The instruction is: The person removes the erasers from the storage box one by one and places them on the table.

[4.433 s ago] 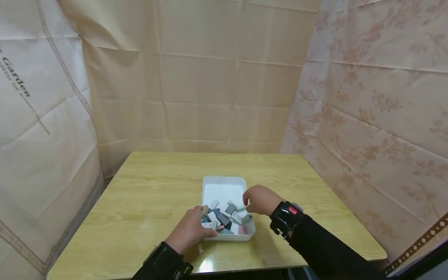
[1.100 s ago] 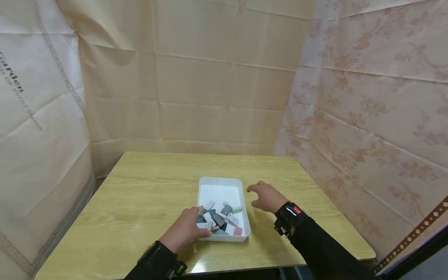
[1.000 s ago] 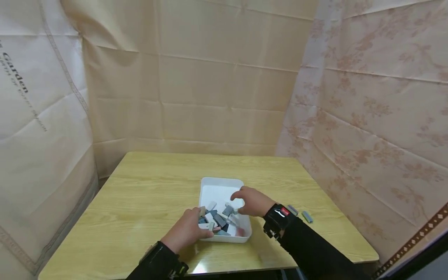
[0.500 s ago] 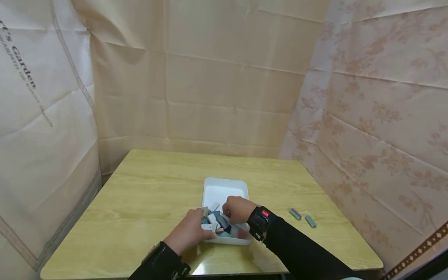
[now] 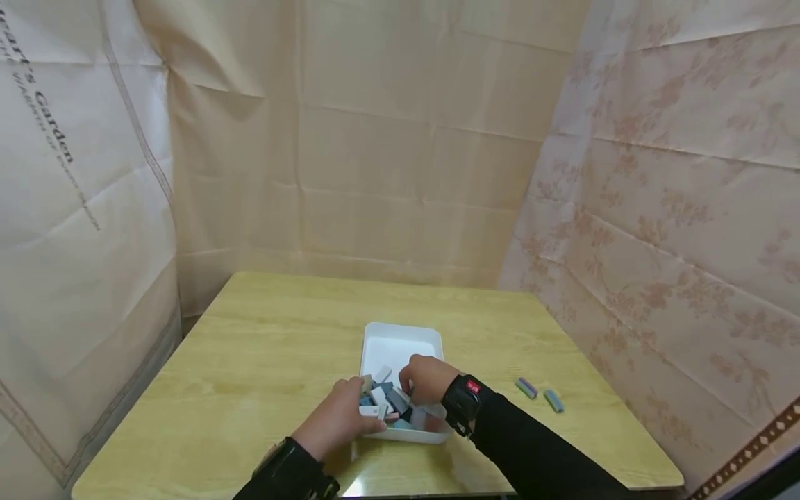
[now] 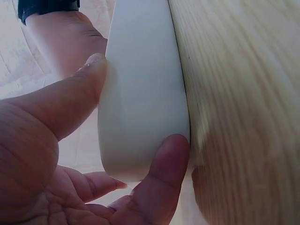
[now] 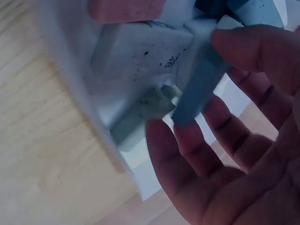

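A white tray [image 5: 403, 333] holds a pile of small erasers. My left hand [image 5: 337, 415] grips its near left corner; in the left wrist view the thumb [image 6: 79, 91] lies at the rim and a fingertip presses the outer wall. Over the tray's right part, my right hand [image 5: 432, 378] pinches a blue-grey eraser [image 7: 199, 89] between thumb and fingers. Around it lie a white eraser [image 7: 136, 54] marked 4B, a pale green eraser [image 7: 140, 117] and a pink eraser [image 7: 126, 9]. The right hand hides part of the pile in the head view.
To the right on the wooden table [image 5: 281, 347] lie two striped erasers, one purple and green [image 5: 526, 387], the other blue and green [image 5: 553, 401]. Cloth hangings [image 5: 362, 160] stand behind and at both sides. The table's near edge runs just below the tray.
My right hand has moved left from the table beside the tray into the pile and taken hold of an eraser. The left hand keeps its grip on the corner.
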`<state>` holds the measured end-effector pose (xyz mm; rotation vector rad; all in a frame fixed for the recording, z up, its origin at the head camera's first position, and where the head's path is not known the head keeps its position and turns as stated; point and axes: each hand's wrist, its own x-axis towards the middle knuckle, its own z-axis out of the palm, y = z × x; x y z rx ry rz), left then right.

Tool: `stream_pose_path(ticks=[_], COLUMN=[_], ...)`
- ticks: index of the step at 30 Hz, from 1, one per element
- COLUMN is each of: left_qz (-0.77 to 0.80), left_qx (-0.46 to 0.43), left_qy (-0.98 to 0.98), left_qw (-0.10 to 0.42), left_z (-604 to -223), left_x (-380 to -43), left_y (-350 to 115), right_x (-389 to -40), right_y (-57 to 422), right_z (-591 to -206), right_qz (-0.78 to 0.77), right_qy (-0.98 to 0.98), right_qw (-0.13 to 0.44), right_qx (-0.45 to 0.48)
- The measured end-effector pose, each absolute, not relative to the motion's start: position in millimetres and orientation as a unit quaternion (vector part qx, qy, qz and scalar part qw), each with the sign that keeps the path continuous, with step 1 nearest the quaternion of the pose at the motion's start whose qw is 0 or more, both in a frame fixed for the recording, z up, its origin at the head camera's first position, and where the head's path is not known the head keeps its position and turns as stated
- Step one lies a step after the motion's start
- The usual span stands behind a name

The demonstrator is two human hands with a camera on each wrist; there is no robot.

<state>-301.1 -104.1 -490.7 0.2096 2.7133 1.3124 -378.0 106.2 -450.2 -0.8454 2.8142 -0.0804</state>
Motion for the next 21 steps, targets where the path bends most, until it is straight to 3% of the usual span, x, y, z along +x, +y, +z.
stream_pose_path(ticks=[11, 21], left_qz=[0.408, 0.415], left_qx=[0.053, 0.051], left_qy=[0.909, 0.905], left_qw=[0.069, 0.081], left_z=[-485.4, -479.5], left_x=[-297.8, -304.2], left_y=[-111.4, -104.5], right_x=[-371.2, -372.3], right_y=[130.5, 167.6], right_z=[-439.9, -435.8], right_qz=[-0.112, -0.192], right_qy=[0.947, 0.957], right_qw=[0.012, -0.060], right_qx=[-0.302, -0.209])
